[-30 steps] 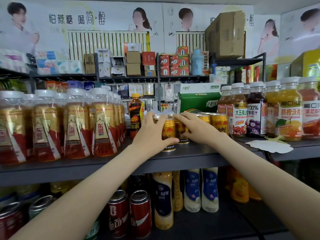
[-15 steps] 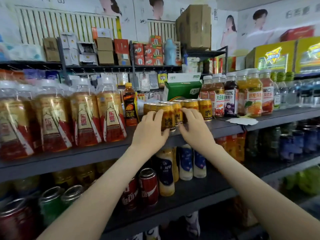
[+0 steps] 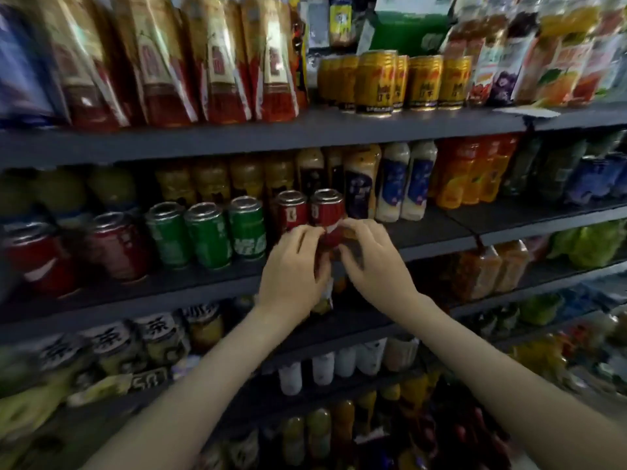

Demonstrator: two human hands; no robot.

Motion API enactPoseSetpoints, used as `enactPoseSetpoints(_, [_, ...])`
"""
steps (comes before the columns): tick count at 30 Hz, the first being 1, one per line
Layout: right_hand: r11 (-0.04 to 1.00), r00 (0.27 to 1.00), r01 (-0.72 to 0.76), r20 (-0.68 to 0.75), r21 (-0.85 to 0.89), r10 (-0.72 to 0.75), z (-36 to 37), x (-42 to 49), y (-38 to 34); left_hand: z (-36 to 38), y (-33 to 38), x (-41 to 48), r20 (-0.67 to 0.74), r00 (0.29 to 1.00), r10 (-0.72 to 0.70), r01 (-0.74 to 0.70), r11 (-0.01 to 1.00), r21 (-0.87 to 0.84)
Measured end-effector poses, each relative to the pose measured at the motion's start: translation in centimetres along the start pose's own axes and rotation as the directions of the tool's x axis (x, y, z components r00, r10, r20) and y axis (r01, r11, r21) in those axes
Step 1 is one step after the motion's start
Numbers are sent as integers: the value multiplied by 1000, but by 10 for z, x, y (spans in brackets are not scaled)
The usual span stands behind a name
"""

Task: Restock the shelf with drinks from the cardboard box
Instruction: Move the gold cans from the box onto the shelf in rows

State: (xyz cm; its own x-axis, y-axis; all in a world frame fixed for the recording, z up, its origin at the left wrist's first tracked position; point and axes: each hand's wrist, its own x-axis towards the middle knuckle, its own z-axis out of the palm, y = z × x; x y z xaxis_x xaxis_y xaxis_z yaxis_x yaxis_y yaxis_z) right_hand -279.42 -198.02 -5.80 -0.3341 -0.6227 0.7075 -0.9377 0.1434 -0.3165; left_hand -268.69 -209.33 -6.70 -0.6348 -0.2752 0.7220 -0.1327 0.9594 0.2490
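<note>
- Centrally, the left hand [image 3: 292, 266] and the right hand [image 3: 375, 262] sit close together in front of the middle shelf [image 3: 169, 283]; both arms reach up from the bottom of the view
- Fingers of both hands are curled inward toward a red can [image 3: 327, 212]; its lower part shows between them; motion blur hides whether either hand grips it or merely passes before it, so I cannot tell
- A second red can [image 3: 291, 210] stands just beside it on the left; three green cans [image 3: 207, 235] follow further left
- Gold cans [image 3: 375, 83] stand upright in a tight group on the top shelf [image 3: 237, 137], well above the hands; one is set slightly forward of the others
- Tall gold-and-red bottles [image 3: 217, 62] fill that shelf to the left of the gold cans; juice bottles [image 3: 559, 52] stand to their right
- Pale bottles with blue labels [image 3: 419, 181] stand behind and right of the red cans
</note>
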Motion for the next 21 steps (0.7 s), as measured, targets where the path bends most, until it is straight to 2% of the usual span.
enactPoseSetpoints(4, [996, 973, 22, 226, 87, -41, 50, -38, -18, -1, -20, -75, 175, 948, -264, 246, 962, 118])
enactPoseSetpoints(8, [985, 900, 10, 427, 174, -85, 88, -81, -32, -8, -26, -147, 235, 808, -540, 480, 835, 267])
enactPoseSetpoints(11, [976, 799, 5, 586, 218, -134, 114, -115, -44, -17, -20, -207, 260, 651, -714, 620, 697, 361])
enactPoseSetpoints(14, [972, 659, -1, 731, 237, -178, 142, -148, -61, -36, -8, -272, 238, 451, -860, 719, 508, 475])
enactPoseSetpoints(16, [965, 581, 28, 782, 261, -228, 159, -171, -79, -55, -1, -313, 196, 338, -921, 767, 390, 510])
enactPoseSetpoints(21, [933, 428, 139, 829, 333, -359, 189, -218, -135, -110, 6, -393, 87, 115, -990, 815, 144, 562])
